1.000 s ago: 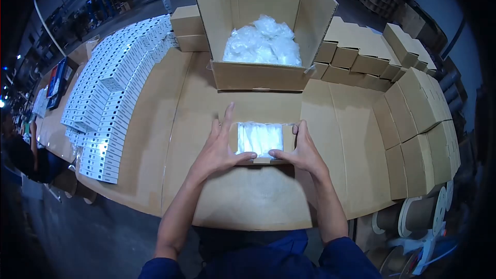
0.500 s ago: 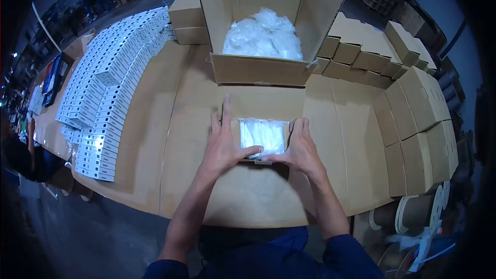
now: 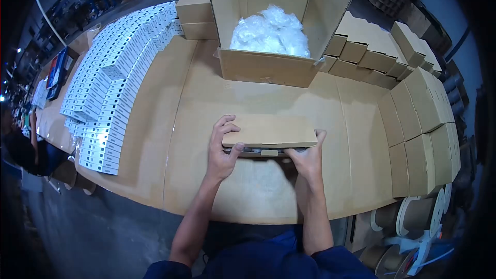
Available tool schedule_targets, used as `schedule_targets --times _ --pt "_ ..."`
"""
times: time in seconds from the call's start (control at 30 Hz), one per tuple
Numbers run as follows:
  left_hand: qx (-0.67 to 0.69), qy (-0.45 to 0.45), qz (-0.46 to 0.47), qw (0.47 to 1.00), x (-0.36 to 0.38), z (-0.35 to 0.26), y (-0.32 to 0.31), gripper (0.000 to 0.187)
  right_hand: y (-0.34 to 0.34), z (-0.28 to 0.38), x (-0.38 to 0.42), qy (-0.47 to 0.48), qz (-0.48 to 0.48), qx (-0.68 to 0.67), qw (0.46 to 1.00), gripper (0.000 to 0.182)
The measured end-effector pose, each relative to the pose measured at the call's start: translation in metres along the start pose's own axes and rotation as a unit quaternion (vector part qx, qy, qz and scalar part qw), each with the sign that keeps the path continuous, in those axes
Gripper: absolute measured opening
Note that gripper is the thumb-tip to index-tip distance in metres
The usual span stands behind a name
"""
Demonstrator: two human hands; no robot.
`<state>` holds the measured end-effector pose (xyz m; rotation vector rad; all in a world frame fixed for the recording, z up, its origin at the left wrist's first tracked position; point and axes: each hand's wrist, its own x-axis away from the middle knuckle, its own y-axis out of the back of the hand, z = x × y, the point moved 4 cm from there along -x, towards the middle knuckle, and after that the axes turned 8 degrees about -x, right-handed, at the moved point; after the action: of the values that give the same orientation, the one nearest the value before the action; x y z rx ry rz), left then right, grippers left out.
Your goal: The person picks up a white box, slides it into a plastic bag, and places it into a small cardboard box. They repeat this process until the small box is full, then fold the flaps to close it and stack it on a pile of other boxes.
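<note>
A small brown cardboard box (image 3: 271,130) lies in front of me on the cardboard-covered table, its lid folded over nearly flat. A dark gap with a short tab shows along the front edge. My left hand (image 3: 223,150) grips the left end, fingers on top of the lid and thumb at the front corner. Around the right end curls my right hand (image 3: 308,157), its thumb at the front gap under the lid. The contents are hidden by the lid.
Behind stands a large open carton (image 3: 266,68) holding clear plastic bags (image 3: 271,32). Stacked white boxes (image 3: 106,90) line the left side. Brown boxes (image 3: 418,124) are piled at the right. A person (image 3: 26,142) is at the far left, and spools (image 3: 413,214) sit below the right edge.
The box's lid has come down over the clear plastic packing inside. My hands have shifted from pressing beside the packing to gripping the box's two ends.
</note>
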<state>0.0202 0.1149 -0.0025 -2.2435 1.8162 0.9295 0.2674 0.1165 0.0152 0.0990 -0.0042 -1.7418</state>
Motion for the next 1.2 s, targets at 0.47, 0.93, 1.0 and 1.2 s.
schedule_targets --times 0.47,0.93,1.0,1.2 --pt "-0.001 -0.010 0.019 1.000 0.009 0.005 0.002 0.029 -0.027 -0.002 0.063 0.189 -0.081 0.081 0.975 0.021" --pt "-0.401 -0.115 0.089 0.904 0.029 -0.055 -0.011 0.043 0.015 0.008 0.046 0.241 -0.037 0.260 0.934 0.037" --pt "-0.400 -0.111 0.091 0.905 0.032 -0.057 -0.018 0.042 0.018 0.004 0.045 0.265 -0.027 0.291 0.919 0.039" --pt "-0.384 -0.098 0.084 0.914 0.030 -0.060 -0.022 0.041 0.022 0.025 0.043 0.288 -0.021 0.364 0.885 0.044"
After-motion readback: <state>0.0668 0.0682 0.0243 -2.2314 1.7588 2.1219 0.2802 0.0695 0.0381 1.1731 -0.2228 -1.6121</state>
